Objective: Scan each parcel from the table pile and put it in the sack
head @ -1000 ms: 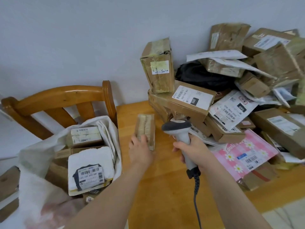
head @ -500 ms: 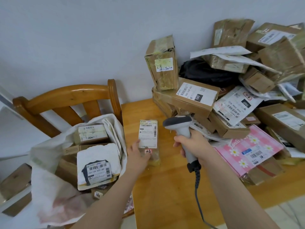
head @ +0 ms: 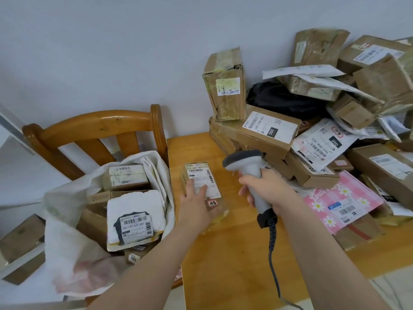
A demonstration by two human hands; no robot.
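Pressing a labelled parcel [head: 201, 173] to the worktop [head: 228, 265] with seemingly flat fingers, the left hand [head: 196, 204] offers it to the scanner [head: 244, 161] gripped by the right hand [head: 267, 189]; several parcels sit in the sack [head: 67, 220], a big pile [head: 312, 135] is left.

Both bare forearms reach in from the bottom edge. The left arm comes in from about 7 o'clock and runs up toward 1 o'clock with the wrist straight. The left hand [head: 196, 206] lies palm down on a parcel [head: 201, 172], back of the hand up, with the fingers [head: 200, 190] stretched out close together toward 12 o'clock and resting flat on its top face. The right arm comes in from about 5 o'clock and slants toward 11 o'clock. The right hand [head: 267, 190] sits at 3 o'clock of the left, near it but apart. It grips the handle of a scanner [head: 243, 161], with its fingers curled round the handle from the 9 o'clock side.
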